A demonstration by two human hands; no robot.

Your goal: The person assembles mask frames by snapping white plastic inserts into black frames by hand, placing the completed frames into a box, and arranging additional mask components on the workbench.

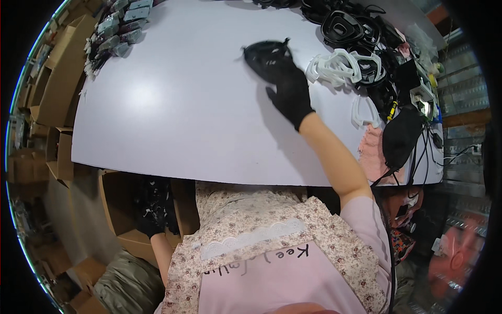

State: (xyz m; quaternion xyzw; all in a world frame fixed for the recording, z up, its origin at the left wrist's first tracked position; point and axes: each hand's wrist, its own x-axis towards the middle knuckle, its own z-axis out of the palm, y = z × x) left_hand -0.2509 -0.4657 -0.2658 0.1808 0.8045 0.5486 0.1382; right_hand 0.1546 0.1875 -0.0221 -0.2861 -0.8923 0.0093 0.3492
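My right hand (290, 97), in a black glove, stretches out over the white table. It is on a black oval, mask-like part (260, 56) with small tabs at its ends, and my thumb sticks out to the side. Black glove and black part blend, so the fingertips are hard to make out. Down at the left, below the table edge, my left hand (150, 226), also gloved in black, reaches into an open cardboard box (119, 201). Dark things with shiny, plastic-like glints (152, 201) lie in that box; the fingers there are hidden.
White curved frames (334, 67) lie at the right of the table (183, 131), beside a heap of black goggle-like frames (342, 29). Nearer are a pink cloth (372, 149), a black pouch-like thing (400, 137) and cables. Several plastic-wrapped pieces (123, 29) sit far left; cardboard boxes (65, 68) line the left.
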